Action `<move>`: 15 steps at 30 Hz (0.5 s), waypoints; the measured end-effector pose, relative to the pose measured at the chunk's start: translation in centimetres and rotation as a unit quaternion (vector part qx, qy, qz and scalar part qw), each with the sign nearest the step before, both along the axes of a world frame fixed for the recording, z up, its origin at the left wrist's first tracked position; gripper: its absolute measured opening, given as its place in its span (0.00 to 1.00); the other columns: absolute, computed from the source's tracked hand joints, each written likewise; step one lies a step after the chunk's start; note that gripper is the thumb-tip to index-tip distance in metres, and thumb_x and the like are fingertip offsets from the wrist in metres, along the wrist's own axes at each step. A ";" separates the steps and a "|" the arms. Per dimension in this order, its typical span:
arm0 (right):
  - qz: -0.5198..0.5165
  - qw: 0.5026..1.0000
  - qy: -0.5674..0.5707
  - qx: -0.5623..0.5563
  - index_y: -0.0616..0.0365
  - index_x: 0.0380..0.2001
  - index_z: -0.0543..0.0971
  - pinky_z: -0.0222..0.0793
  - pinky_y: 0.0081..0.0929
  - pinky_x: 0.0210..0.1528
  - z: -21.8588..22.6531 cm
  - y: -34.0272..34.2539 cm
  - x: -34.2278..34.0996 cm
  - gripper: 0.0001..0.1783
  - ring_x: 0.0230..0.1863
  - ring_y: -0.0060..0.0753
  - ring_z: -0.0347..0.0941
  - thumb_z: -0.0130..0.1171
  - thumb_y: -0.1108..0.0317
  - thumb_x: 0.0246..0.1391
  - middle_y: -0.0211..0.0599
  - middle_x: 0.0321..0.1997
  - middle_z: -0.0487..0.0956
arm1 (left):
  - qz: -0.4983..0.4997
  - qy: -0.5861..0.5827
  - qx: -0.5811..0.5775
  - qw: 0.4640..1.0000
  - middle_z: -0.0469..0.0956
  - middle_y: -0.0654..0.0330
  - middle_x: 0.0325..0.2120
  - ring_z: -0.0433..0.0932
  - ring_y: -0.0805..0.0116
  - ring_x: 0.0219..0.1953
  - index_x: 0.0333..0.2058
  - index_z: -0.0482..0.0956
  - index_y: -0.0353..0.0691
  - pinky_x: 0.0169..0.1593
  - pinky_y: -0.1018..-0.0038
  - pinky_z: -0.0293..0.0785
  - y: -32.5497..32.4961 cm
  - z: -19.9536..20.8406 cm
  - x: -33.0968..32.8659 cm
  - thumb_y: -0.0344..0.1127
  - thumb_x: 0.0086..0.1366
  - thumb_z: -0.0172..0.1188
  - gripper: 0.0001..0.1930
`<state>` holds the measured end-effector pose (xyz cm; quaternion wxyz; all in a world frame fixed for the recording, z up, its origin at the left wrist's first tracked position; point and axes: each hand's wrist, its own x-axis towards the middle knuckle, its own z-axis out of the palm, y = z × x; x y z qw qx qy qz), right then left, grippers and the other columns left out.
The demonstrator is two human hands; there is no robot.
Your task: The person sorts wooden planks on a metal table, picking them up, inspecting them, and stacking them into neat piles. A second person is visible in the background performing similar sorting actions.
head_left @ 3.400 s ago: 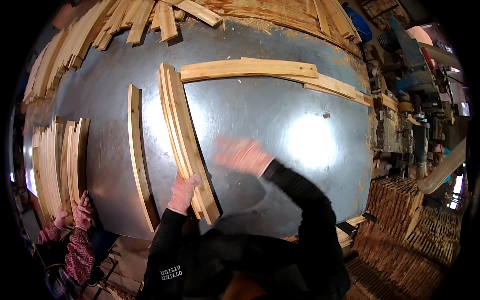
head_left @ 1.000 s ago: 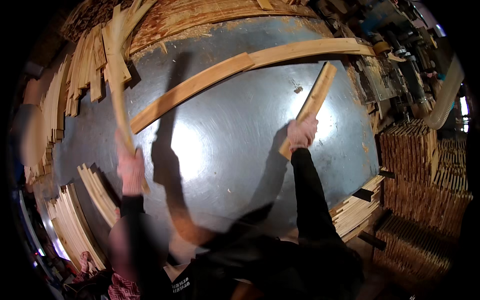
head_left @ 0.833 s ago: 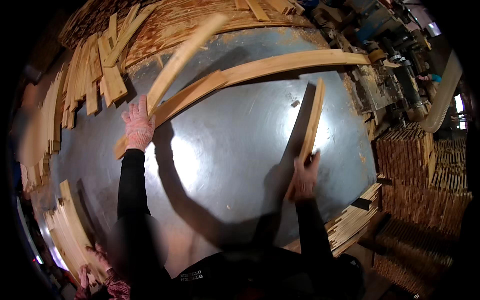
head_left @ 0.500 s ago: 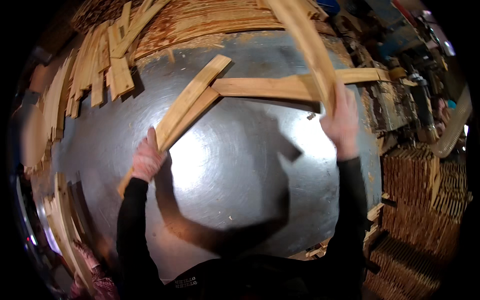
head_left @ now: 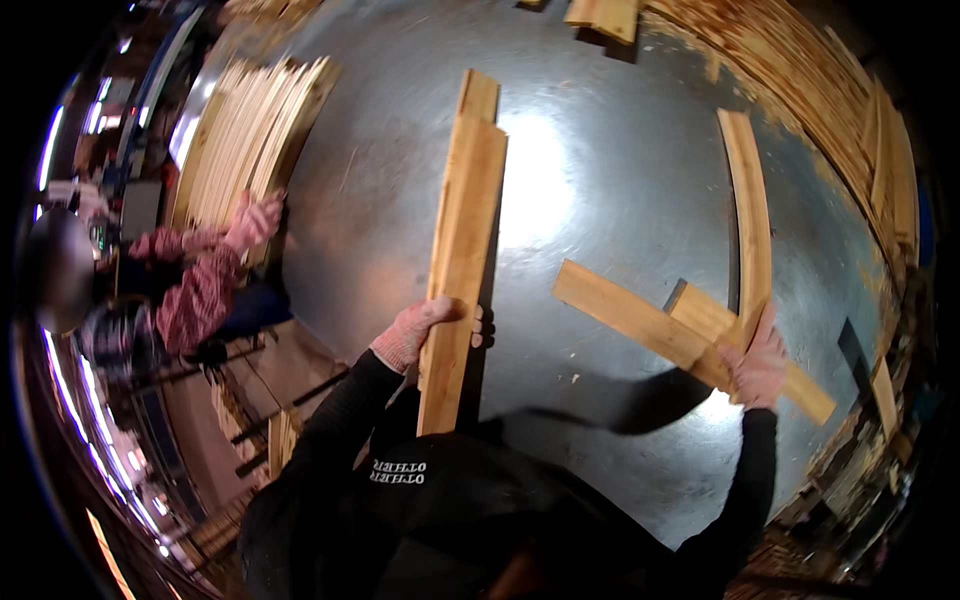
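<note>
My left hand point(head_left: 418, 332), in a pale pinkish work glove, is closed around a pair of overlapping wooden boards point(head_left: 464, 200). They stretch away from my body over the metal table, one sticking out past the other at the far end. At the right, my gloved right hand point(head_left: 757, 365) closes over the near end of another long board point(head_left: 748, 200). Under that hand a slanting board point(head_left: 630, 318) crosses it, and a shorter piece point(head_left: 703, 310) shows between the two. My fingertips partly hide where these boards meet.
A smooth grey metal table point(head_left: 380, 190) spreads beneath the boards. To the left, a co-worker's gloved hands point(head_left: 252, 220) are at a row of upright-packed boards point(head_left: 255, 130). Along the far right edge lies a large stack of boards point(head_left: 810, 90); more boards point(head_left: 605, 14) sit at the far edge.
My view has turned left, bringing the co-worker into fuller sight. My left hand now holds its boards close to my body. The board in my right hand has come down among the others.
</note>
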<state>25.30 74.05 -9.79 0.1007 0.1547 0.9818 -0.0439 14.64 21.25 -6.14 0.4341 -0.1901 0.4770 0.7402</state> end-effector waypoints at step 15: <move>0.074 0.984 -0.157 -0.040 0.60 0.74 0.42 0.38 0.50 0.76 1.8 -17.2 9.2 0.73 0.71 0.58 0.52 0.74 0.40 0.35 0.54 0.68 0.60 | -0.213 0.275 -0.667 0.659 0.82 0.51 0.30 0.82 0.51 0.35 0.41 0.78 0.40 0.37 0.56 0.78 -16.2 -2.5 -2.4 0.62 0.67 0.52 0.27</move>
